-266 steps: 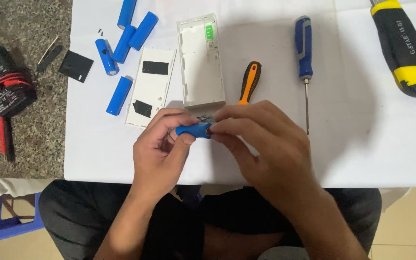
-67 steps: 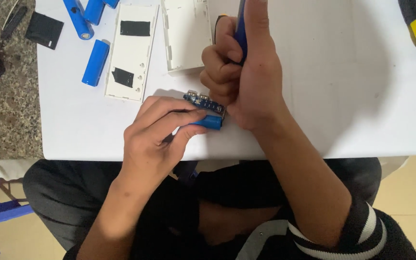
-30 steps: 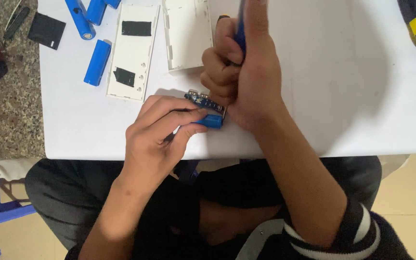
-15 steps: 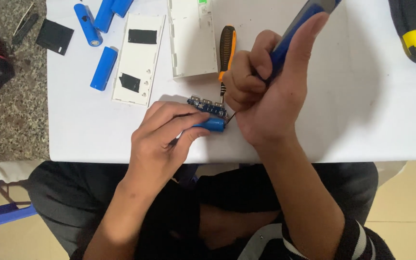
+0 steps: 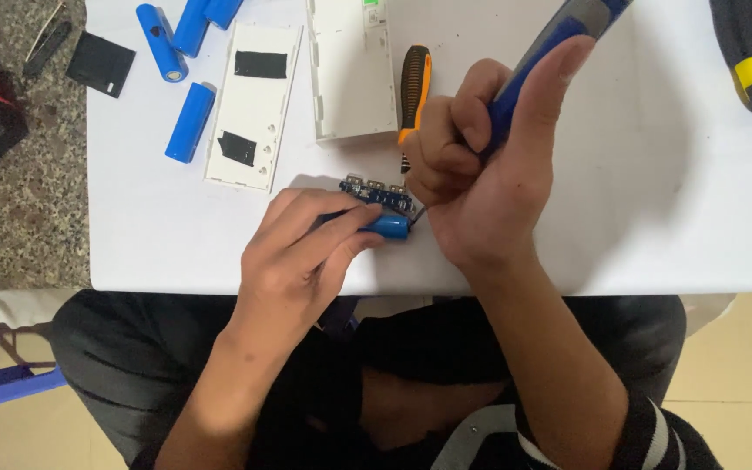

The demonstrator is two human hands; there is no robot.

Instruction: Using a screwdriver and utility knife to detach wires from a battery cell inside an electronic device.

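Blue cell (image 5: 386,226) lies crosswise, pinned by the left hand (image 5: 306,252), its end facing the right hand (image 5: 480,174) fisted round a screwdriver (image 5: 559,43).

Screwdriver (image 5: 559,43) (blue-handled) at circuit board (image 5: 378,192)

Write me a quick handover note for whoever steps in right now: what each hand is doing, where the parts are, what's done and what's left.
Left hand: pins a blue battery cell with its small circuit board to the white table.
Right hand: fist around a blue-handled screwdriver, tip down at the cell's end by the board.
Nearby: orange-handled screwdriver, white case shell, flat white cover, loose blue cells at the upper left.
Done: case open, cells out.
Left: this cell looks still attached to the board.
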